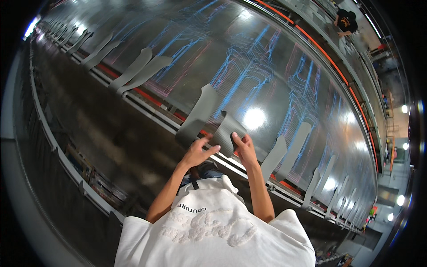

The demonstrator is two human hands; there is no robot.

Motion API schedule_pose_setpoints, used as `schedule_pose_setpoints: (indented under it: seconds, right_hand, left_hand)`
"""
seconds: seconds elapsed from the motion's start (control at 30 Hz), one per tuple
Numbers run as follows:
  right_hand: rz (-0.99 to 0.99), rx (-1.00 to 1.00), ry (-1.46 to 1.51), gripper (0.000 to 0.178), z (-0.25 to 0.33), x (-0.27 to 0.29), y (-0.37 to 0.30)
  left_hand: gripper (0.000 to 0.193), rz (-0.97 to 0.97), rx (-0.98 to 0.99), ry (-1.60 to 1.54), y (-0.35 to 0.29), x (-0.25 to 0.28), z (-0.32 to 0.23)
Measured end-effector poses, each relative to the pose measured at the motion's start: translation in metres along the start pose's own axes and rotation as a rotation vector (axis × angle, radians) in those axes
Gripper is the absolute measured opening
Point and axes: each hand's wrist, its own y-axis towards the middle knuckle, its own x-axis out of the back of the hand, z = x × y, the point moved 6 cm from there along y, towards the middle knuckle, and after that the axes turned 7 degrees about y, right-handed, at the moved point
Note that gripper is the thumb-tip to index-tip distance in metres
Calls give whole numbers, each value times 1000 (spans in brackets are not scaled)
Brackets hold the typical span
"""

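A grey, curled flat panel (223, 135) is in front of me at the table's near edge; its material I cannot make out. My right hand (245, 149) pinches its right side, thumb on the face. At the panel's lower left, my left hand (199, 152) has its thumb and fingers spread. The left thumb lies close to the panel's edge; whether it touches is unclear. Just left of it, a longer grey panel (199, 111) lies over the table edge. Two similar strips, a short one (274, 155) and a longer one (297, 147), rest to the right.
The long dark table (187, 84) carries blue and pink printed lines. More grey strips (138, 69) hang along its near rail (153, 118) on both sides. An orange strip (327, 53) follows the far edge. Another person (346, 22) stands beyond it.
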Motion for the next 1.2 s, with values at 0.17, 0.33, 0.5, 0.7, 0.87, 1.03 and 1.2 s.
schedule_pose_setpoints:
  seconds: [0.17,0.33,0.5,0.7,0.87,1.03,1.2]
  right_hand:
    - [-319,-76,472,28,10,59,35]
    - [-425,54,368,31,61,97,129]
    - [-531,264,-150,37,98,119,225]
    - [-612,350,-562,32,94,132,311]
    - [-653,344,-649,33,76,144,341]
    - [-653,300,-685,34,65,145,345]
    - [-733,366,-790,36,66,142,342]
  left_hand:
    - [30,574,-5,77,24,-35,8]
    - [28,231,64,-107,61,-24,28]
    - [24,101,225,59,105,-28,88]
    - [28,-220,404,68,133,-41,137]
    - [27,-268,485,72,144,-45,138]
    - [25,-278,497,115,147,-47,147]
    - [23,-244,465,160,151,-42,143]
